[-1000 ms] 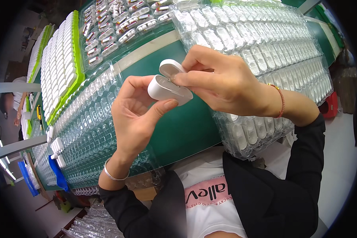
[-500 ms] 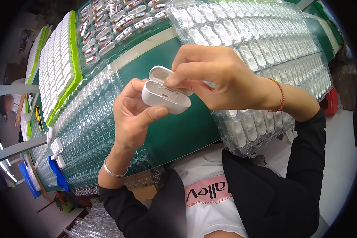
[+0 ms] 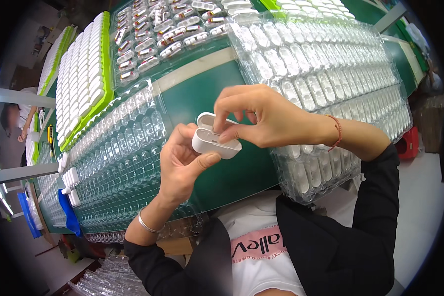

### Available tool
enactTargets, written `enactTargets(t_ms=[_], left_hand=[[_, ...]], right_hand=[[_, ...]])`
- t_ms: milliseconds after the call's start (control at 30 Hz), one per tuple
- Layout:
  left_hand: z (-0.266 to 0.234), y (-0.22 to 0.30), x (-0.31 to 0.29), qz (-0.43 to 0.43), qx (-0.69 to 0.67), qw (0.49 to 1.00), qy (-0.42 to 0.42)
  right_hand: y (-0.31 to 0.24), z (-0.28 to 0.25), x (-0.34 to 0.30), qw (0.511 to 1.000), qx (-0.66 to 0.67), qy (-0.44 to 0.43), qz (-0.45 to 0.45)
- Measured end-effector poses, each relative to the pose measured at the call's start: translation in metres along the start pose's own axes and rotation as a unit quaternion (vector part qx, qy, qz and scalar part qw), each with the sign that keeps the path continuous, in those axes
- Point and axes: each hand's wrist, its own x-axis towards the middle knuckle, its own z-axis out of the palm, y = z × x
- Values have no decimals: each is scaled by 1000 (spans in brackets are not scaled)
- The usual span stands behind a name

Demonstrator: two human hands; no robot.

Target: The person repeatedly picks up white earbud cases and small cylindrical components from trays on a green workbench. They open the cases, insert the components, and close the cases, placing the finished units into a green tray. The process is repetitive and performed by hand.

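Note:
My left hand [image 3: 181, 165] is closed around a small white earbud charging case [image 3: 213, 147], its thumb on the front and its fingers behind. The case's lid [image 3: 205, 120] stands open, and its hollow inside faces up. My right hand [image 3: 261, 116] reaches in from the right with thumb and index finger bent together at the case's mouth, near the hinge. Those fingertips touch the inside of the case. Whether a tiny part is pinched between them is hidden. Both hands are raised over the green table [image 3: 222, 182].
Clear plastic trays [image 3: 118, 143] lie at left; trays of pale oval shells [image 3: 320, 74] are stacked at right. Behind stands a tray of small parts with red bits [image 3: 158, 34]. A green-rimmed tray [image 3: 84, 79] holds white cases. Several loose white pieces [image 3: 71, 177] lie near a blue strap [image 3: 70, 212].
My right fingers have shifted from the opened lid down into the case's mouth by the hinge. The case sits slightly lower and further right in the picture, and the whole view has shifted too.

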Motion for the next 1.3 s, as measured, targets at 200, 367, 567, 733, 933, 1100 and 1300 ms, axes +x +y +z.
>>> enactTargets(t_ms=[200, 367, 567, 733, 933, 1100, 1300], left_hand=[[-1, 15, 24, 25, 48, 996, 74], [-6, 26, 41, -9, 99, 993, 58], [-22, 50, -2, 89, 338, 933, 83], [-46, 54, -51, 113, 422, 885, 162], [-64, 62, -58, 114, 435, 859, 245], [-71, 59, -53, 113, 428, 862, 246], [-75, 56, -62, 208, 490, 791, 302]], right_hand=[[-10, -2, 9, 985, -94, 98, -109], [-3, -27, 35, 993, -115, 27, -1], [105, -158, 147, 909, -354, 217, -42], [195, -200, 205, 854, -492, 153, 69], [223, -199, 210, 852, -504, 102, 93], [219, -205, 215, 863, -482, 49, 141], [219, -222, 241, 848, -503, 145, 85]])
